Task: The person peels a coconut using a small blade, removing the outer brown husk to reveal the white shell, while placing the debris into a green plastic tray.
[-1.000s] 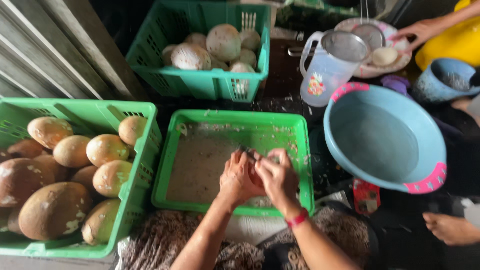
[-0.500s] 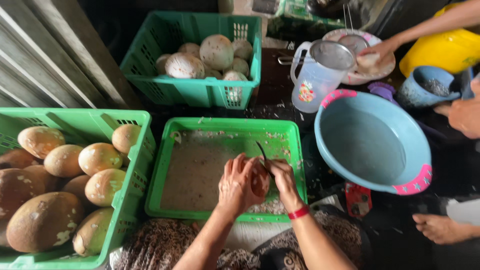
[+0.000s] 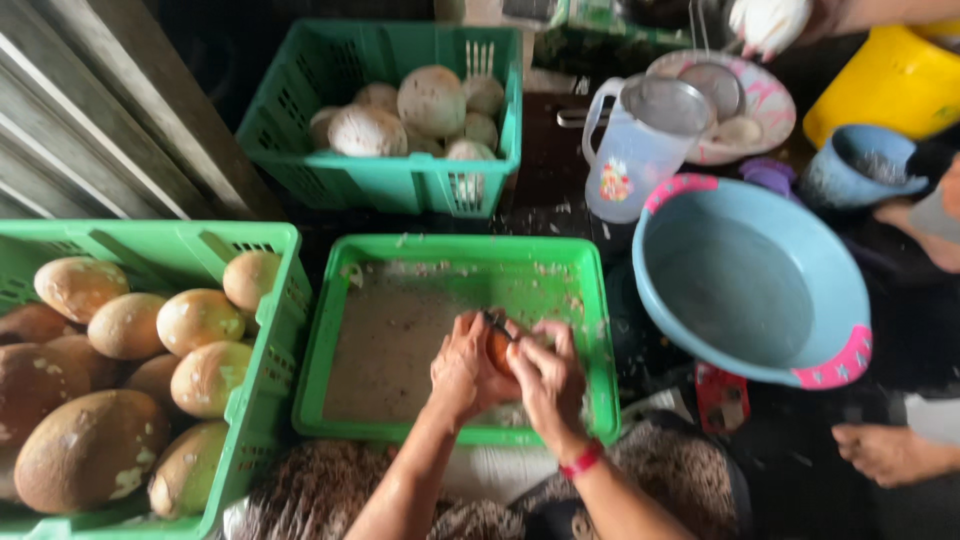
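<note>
Both of my hands are together over the shallow green tray [image 3: 340,330], which is lined with pale shavings. My left hand [image 3: 466,368] cups a small brown coconut [image 3: 499,350], mostly hidden between my palms. My right hand [image 3: 548,378], with a red band at the wrist, grips a dark blade [image 3: 492,320] whose tip pokes up above the coconut. To the left stands a green crate [image 3: 270,300] filled with several brown coconuts [image 3: 197,320].
A darker green crate [image 3: 400,185] of pale peeled coconuts sits behind the tray. A blue basin [image 3: 750,290] with pink handles lies to the right, with a clear jug [image 3: 640,145], a plate and a yellow bucket [image 3: 880,80] behind it. Another person's hand [image 3: 768,22] and feet [image 3: 885,450] are at the right.
My hands stay joined over the tray, turning the coconut slightly. The other person's hand at the top right has lifted off the plate holding something white.
</note>
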